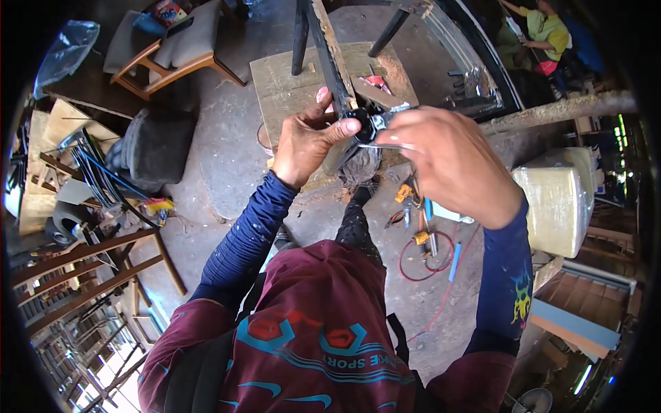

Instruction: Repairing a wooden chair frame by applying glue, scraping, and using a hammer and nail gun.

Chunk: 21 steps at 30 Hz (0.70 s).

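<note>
My left hand (306, 141) grips a dark, worn wooden chair leg (325, 48) at its end, thumb against a black fitting (365, 126). My right hand (451, 162) is closed on a thin metal tool (387, 146) at the same fitting; much of the tool is hidden by the fingers. The leg lies over a wooden board (279, 79), with red and pink scraps (375, 82) on it. A crumpled grey cloth (361, 165) hangs just below my hands.
Yellow power tools (405, 193) and a red hose (420, 275) lie on the floor. An upholstered chair (189, 48) and dark cushion (158, 148) are left. Wooden frames (96, 255) pile lower left. A wrapped foam block (551, 206) is right. Another person (544, 34) works upper right.
</note>
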Each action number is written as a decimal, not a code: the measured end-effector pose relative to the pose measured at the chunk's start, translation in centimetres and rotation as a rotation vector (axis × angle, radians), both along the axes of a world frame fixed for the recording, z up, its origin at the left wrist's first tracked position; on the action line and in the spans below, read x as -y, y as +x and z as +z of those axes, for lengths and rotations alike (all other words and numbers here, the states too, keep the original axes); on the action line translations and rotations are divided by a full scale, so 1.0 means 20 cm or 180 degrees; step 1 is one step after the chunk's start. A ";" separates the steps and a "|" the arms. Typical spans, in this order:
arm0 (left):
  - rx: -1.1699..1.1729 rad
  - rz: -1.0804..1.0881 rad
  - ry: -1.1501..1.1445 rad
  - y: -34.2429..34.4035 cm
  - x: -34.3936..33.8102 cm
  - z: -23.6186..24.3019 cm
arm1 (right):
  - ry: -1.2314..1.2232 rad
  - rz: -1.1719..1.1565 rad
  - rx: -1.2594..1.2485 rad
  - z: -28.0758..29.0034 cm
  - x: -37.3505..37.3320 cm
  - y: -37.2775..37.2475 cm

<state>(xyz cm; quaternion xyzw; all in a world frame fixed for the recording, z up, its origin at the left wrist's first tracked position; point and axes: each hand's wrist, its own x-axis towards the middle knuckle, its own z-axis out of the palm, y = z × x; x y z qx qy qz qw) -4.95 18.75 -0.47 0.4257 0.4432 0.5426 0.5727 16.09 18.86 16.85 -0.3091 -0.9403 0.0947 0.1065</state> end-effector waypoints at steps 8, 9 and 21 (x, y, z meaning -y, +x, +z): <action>0.0142 -0.0065 0.0011 0.00 0.00 0.01 | 0.0563 -0.0635 0.0563 -0.03 -0.15 0.18; 0.0151 -0.0070 -0.0019 0.00 0.00 0.01 | 0.0518 -0.0597 0.0667 -0.04 -0.17 0.19; 0.0172 -0.0089 -0.0187 -0.01 0.00 0.05 | 0.0408 -0.0110 0.0810 0.05 -0.31 0.15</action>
